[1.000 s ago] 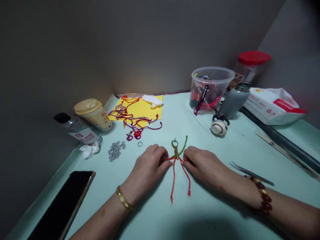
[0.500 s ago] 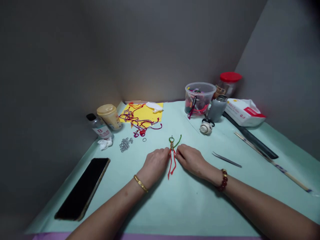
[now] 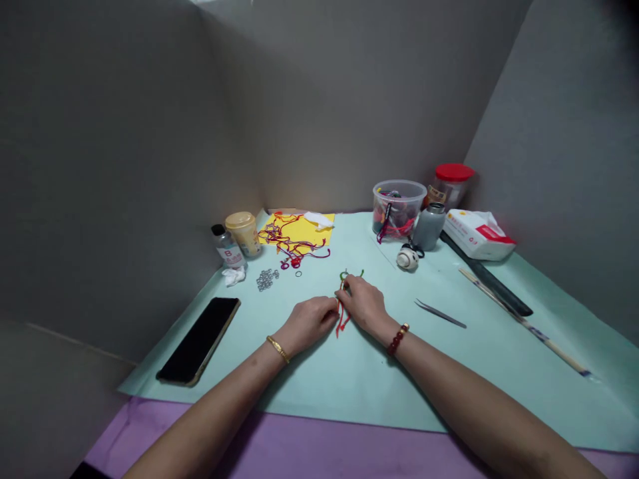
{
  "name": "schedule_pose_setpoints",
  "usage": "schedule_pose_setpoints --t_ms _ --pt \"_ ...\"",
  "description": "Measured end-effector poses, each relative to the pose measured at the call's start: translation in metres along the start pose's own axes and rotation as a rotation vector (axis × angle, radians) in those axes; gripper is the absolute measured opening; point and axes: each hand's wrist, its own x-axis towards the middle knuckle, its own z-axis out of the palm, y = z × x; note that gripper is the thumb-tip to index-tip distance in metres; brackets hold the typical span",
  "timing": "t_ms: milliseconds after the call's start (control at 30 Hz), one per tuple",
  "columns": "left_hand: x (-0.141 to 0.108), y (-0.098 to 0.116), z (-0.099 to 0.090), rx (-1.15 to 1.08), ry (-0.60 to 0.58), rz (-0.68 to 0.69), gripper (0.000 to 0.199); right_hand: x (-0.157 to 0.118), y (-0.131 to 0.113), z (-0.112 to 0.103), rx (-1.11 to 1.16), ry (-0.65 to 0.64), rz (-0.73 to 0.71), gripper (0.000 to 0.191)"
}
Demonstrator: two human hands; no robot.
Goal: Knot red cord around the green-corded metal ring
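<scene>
Drawn closer together, the left hand (image 3: 309, 324) and right hand (image 3: 364, 306) are held at the red-and-green knotted cord (image 3: 342, 320) lying on the pale green paper (image 3: 349, 386); whether it is pinched cannot be told, but close fingertips would keep it steady.

Head camera looks forward and down at left hand (image 3: 308, 319) and right hand (image 3: 363, 306).

Red-and-green cord (image 3: 342, 324) — rough, matt fibre. Tweezers (image 3: 440, 314) are dull steel; phone (image 3: 198, 340) — glossy black glass. Tub (image 3: 393, 223) is smooth, clear plastic.
</scene>
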Motion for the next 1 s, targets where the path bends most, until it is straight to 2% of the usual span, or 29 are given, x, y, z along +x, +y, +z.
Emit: schedule_pose_setpoints --t_ms 133,267,467,533,733,867,1000 --pt "0.011 -0.006 -0.008 -0.052 0.055 -0.085 0.025 -0.005 0.001 0.002 -0.033 0.006 -0.037 0.022" --pt "0.038 -0.013 -0.007 -0.094 0.123 -0.224 0.029 -0.015 0.002 0.000 -0.045 0.010 -0.071 0.025" --pt "0.079 -0.012 0.000 -0.138 0.034 -0.395 0.030 -0.024 -0.002 -0.001 -0.157 -0.016 -0.187 0.029" --pt "0.086 -0.009 -0.001 -0.144 -0.005 -0.446 0.029 -0.023 -0.002 0.000 -0.104 -0.019 -0.175 0.028" --pt "0.092 -0.005 -0.005 -0.181 -0.053 -0.509 0.020 -0.009 0.013 0.002 0.339 0.064 -0.003 0.024" --pt "0.094 -0.012 -0.005 -0.264 -0.036 -0.540 0.023 0.001 0.023 0.000 0.426 0.118 0.031 0.024" --pt "0.094 -0.019 -0.005 -0.445 -0.111 -0.565 0.025 0.002 0.022 0.000 0.478 0.136 0.032 0.023"
